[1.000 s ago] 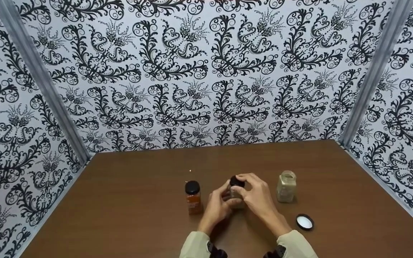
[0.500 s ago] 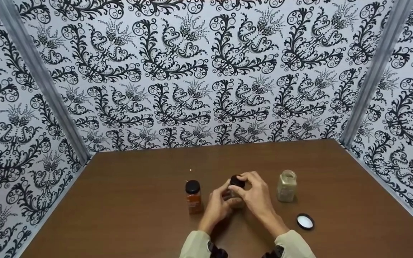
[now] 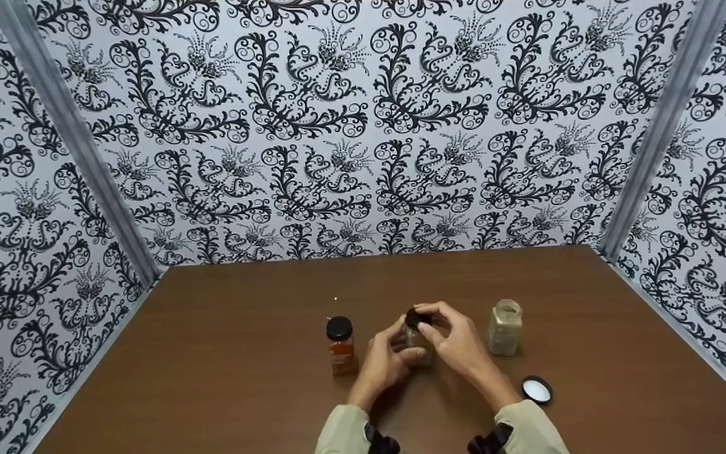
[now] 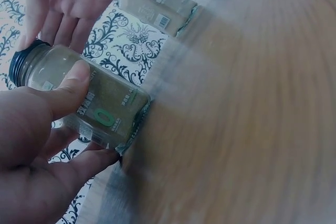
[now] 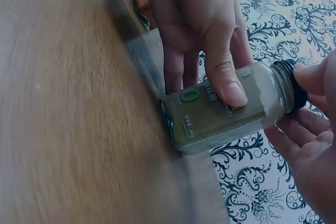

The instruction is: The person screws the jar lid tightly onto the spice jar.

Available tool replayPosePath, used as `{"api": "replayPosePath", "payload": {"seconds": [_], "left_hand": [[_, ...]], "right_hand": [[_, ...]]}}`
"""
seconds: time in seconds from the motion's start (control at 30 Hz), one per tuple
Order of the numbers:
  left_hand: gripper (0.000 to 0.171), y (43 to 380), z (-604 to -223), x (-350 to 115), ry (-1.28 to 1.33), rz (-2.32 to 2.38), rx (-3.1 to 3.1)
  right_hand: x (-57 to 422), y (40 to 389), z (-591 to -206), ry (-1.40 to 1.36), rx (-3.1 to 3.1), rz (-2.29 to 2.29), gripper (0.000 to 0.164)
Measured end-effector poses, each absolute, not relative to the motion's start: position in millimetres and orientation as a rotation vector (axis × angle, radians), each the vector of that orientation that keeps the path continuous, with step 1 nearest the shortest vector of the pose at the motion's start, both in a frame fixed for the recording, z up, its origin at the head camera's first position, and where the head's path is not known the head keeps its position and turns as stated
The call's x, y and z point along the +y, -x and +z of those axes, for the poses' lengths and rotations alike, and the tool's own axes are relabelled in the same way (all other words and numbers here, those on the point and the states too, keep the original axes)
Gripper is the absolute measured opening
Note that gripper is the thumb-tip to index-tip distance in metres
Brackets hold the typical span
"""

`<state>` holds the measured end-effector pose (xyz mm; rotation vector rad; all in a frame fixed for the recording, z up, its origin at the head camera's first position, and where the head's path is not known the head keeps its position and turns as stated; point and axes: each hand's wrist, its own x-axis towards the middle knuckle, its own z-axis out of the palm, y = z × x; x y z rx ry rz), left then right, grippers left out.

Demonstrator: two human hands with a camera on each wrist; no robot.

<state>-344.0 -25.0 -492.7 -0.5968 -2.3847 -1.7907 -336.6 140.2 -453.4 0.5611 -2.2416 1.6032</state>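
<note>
Head view has a jar of brown powder (image 4: 118,103) upright between both hands, its base close to the table (image 3: 243,340). The left hand's grip (image 3: 386,359) curls round the jar's body, thumb across the labelled side; the right hand's grip (image 3: 459,337) pinches the black lid (image 5: 295,88) on top. Just left stands an orange jar (image 3: 341,356); to the right, an uncapped jar (image 3: 505,331) and, nearer the person, a loose lid (image 3: 536,391), white inside up.

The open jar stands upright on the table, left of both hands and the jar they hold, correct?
Wrong side: the head view shows the open jar to the right of the left hand, right hand and held jar. It does stand upright on the table.
</note>
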Motion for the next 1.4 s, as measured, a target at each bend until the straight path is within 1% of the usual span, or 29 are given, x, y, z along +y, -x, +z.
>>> {"api": "replayPosePath", "payload": {"seconds": [0.17, 0.37, 0.47, 0.57, 0.8, 1.07, 1.3, 1.4], "left_hand": [[0.07, 344, -492, -24, 0.589, -1.777, -2.382], [0.07, 342, -492, -23, 0.566, -1.755, -2.388], [0.071, 342, -492, -23, 0.558, -1.75, -2.391], [0.07, 343, -492, -23, 0.556, -1.752, -2.391], [0.072, 343, -492, -22, 0.572, -1.736, -2.41], [0.072, 340, -491, -20, 0.586, -1.752, -2.372], [0.065, 339, -490, -17, 0.608, -1.722, -2.351], [0.064, 339, -490, -17, 0.599, -1.713, -2.343]], "right_hand": [[138, 336, -455, -0.531, -2.237, 1.571, 0.027], [136, 335, -455, -0.481, -2.228, 1.539, 0.024], [137, 336, -456, -0.45, -2.22, 1.571, 0.028], [138, 336, -456, -0.475, -2.237, 1.579, 0.031], [137, 337, -456, -0.659, -2.255, 1.52, 0.032], [130, 337, -457, -0.584, -2.218, 1.456, 0.031], [126, 335, -457, -0.56, -2.191, 1.248, 0.029], [123, 334, -458, -0.551, -2.175, 1.238, 0.028]]}}
